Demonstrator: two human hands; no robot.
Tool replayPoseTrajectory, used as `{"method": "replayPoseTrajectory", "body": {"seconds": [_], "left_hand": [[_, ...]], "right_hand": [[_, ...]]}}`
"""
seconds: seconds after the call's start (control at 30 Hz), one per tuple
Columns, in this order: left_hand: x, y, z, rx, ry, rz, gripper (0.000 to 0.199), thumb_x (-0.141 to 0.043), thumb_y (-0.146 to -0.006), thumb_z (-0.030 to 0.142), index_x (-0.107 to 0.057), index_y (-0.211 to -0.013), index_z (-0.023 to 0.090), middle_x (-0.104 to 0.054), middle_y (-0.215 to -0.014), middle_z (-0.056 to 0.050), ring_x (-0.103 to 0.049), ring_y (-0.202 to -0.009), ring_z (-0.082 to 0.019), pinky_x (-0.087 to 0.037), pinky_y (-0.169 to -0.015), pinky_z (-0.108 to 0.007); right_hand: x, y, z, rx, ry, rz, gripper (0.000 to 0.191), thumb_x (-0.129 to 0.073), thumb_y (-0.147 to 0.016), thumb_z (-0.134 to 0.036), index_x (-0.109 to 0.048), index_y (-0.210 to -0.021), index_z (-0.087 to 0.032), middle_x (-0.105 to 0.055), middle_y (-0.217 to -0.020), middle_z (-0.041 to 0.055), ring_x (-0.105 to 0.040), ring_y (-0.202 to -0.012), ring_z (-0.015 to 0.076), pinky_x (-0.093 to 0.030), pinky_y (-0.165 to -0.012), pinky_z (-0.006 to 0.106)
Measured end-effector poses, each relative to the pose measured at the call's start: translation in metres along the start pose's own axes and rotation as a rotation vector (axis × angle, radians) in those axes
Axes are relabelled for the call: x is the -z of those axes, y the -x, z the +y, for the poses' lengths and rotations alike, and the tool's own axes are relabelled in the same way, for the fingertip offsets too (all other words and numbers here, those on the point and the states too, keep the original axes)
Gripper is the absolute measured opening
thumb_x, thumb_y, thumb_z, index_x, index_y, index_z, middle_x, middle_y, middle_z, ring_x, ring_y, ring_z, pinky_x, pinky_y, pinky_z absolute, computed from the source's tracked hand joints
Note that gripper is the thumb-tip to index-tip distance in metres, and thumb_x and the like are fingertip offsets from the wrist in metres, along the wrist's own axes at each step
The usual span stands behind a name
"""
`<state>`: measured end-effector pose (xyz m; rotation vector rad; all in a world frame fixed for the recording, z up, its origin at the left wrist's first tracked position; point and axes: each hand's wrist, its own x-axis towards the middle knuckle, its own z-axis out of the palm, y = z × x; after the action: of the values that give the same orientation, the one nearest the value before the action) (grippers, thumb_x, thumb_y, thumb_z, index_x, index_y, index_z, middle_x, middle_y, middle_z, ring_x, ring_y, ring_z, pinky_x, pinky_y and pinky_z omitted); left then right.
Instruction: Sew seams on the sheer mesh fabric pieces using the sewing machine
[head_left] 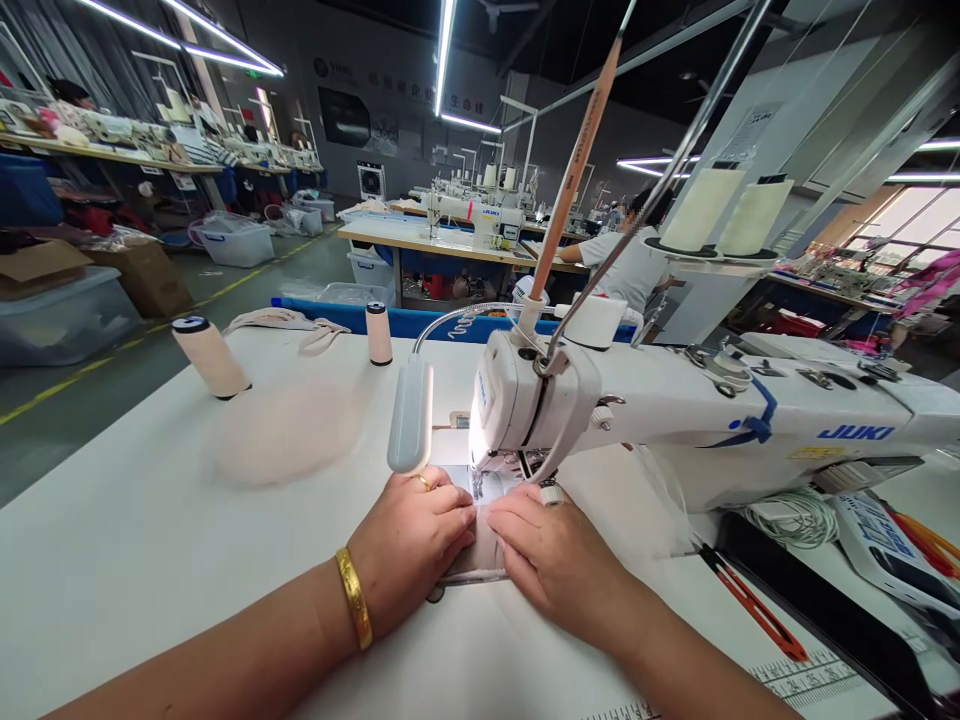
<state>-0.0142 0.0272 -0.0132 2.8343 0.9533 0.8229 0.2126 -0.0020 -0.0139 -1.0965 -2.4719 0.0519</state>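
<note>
A white JUKI sewing machine [652,400] stands before me, its needle area lit. My left hand [409,535], with a ring and a gold bracelet, is just left of the presser foot [478,485]. Its fingers are closed on the edge of a thin, pale fabric piece [486,545]. On the right side of the foot, my right hand [562,565] pinches and presses the same fabric, fingertips near the needle. Between the hands the fabric lies flat; the fingertips partly hide it. More sheer fabric [645,500] spreads to the right under the machine arm.
A grey lamp [411,415] hangs by the machine head. Two beige thread spools, one on the left [210,357] and one farther back [379,335], stand near a blurred sheer pale piece [289,430]. At right lie a black tray [825,610] and orange-handled tweezers [761,610]. A co-worker [634,265] sits beyond.
</note>
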Motion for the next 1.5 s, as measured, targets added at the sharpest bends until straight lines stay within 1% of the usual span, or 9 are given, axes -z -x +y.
{"method": "replayPoseTrajectory", "body": {"seconds": [0.2, 0.47, 0.8, 0.93, 1.03, 1.17, 1.23, 1.4, 1.5], "left_hand": [[0.000, -0.005, -0.004, 0.038, -0.044, -0.040, 0.020, -0.057, -0.099, 0.016, -0.075, -0.093, 0.021, -0.079, -0.097, -0.003, -0.067, -0.097, -0.026, -0.045, -0.090, -0.046], [-0.002, -0.008, -0.010, 0.058, -0.092, -0.040, 0.017, -0.059, -0.100, 0.021, -0.076, -0.104, 0.022, -0.077, -0.094, -0.004, -0.067, -0.097, -0.026, -0.047, -0.084, -0.041], [-0.012, -0.007, -0.021, 0.210, -0.069, -0.093, 0.022, -0.062, -0.097, 0.038, -0.067, -0.113, 0.024, -0.065, -0.121, -0.008, -0.061, -0.102, -0.030, -0.047, -0.088, -0.047], [-0.004, -0.010, -0.019, 0.208, -0.187, -0.117, 0.025, -0.066, -0.094, 0.045, -0.069, -0.103, 0.021, -0.063, -0.121, -0.012, -0.059, -0.105, -0.034, -0.048, -0.086, -0.049], [0.003, -0.007, -0.012, 0.076, -0.262, -0.079, 0.023, -0.068, -0.094, 0.038, -0.063, -0.082, 0.019, -0.066, -0.116, -0.012, -0.058, -0.112, -0.035, -0.046, -0.089, -0.049], [0.007, 0.001, 0.001, -0.084, -0.198, -0.079, 0.019, -0.060, -0.092, 0.019, -0.053, -0.074, 0.021, -0.063, -0.081, -0.003, -0.060, -0.080, -0.024, -0.044, -0.075, -0.041], [0.008, 0.004, 0.008, -0.093, -0.125, -0.087, 0.017, -0.057, -0.093, 0.016, -0.052, -0.078, 0.021, -0.060, -0.077, -0.001, -0.053, -0.066, -0.020, -0.040, -0.067, -0.037], [0.009, 0.004, 0.013, -0.093, 0.011, -0.049, 0.017, -0.053, -0.098, 0.016, -0.053, -0.082, 0.021, -0.061, -0.078, 0.000, -0.049, -0.062, -0.018, -0.037, -0.065, -0.035], [0.008, 0.003, 0.009, -0.079, -0.011, -0.043, 0.022, -0.049, -0.100, 0.016, -0.057, -0.080, 0.020, -0.062, -0.078, -0.003, -0.051, -0.067, -0.020, -0.038, -0.067, -0.037]], "right_hand": [[-0.003, -0.003, 0.004, -0.041, 0.013, -0.001, 0.021, -0.045, -0.095, -0.006, -0.060, -0.095, -0.021, -0.068, -0.094, 0.0066, -0.057, -0.086, 0.0232, -0.047, -0.077, 0.037], [-0.008, -0.002, 0.010, -0.075, 0.027, 0.043, 0.031, -0.049, -0.093, -0.007, -0.066, -0.114, -0.022, -0.072, -0.112, 0.0089, -0.064, -0.101, 0.0268, -0.053, -0.084, 0.040], [-0.004, -0.002, 0.010, -0.073, 0.029, 0.104, 0.031, -0.049, -0.095, -0.007, -0.067, -0.117, -0.020, -0.073, -0.120, 0.0114, -0.068, -0.101, 0.0269, -0.057, -0.080, 0.040], [-0.003, 0.001, 0.008, 0.007, -0.010, 0.152, 0.034, -0.046, -0.094, -0.002, -0.064, -0.117, -0.019, -0.074, -0.119, 0.0116, -0.068, -0.104, 0.0273, -0.057, -0.082, 0.041], [-0.004, 0.003, 0.006, 0.080, -0.051, 0.190, 0.038, -0.046, -0.093, 0.002, -0.062, -0.119, -0.019, -0.075, -0.115, 0.0102, -0.066, -0.111, 0.0281, -0.056, -0.087, 0.043], [-0.004, 0.003, 0.003, 0.146, -0.081, 0.194, 0.042, -0.047, -0.092, 0.004, -0.058, -0.125, -0.018, -0.074, -0.115, 0.0095, -0.064, -0.109, 0.0267, -0.055, -0.087, 0.042], [-0.003, 0.002, 0.001, 0.155, -0.087, 0.184, 0.042, -0.046, -0.092, 0.003, -0.057, -0.127, -0.017, -0.072, -0.119, 0.0103, -0.063, -0.107, 0.0263, -0.055, -0.083, 0.040], [-0.001, -0.002, -0.001, 0.102, -0.110, 0.053, 0.024, -0.045, -0.093, -0.002, -0.060, -0.097, -0.020, -0.065, -0.087, 0.0056, -0.058, -0.084, 0.0227, -0.044, -0.063, 0.032], [-0.002, -0.001, 0.000, 0.092, -0.072, 0.014, 0.022, -0.045, -0.093, -0.002, -0.057, -0.088, -0.020, -0.062, -0.083, 0.0044, -0.055, -0.080, 0.0211, -0.038, -0.060, 0.030]]}}
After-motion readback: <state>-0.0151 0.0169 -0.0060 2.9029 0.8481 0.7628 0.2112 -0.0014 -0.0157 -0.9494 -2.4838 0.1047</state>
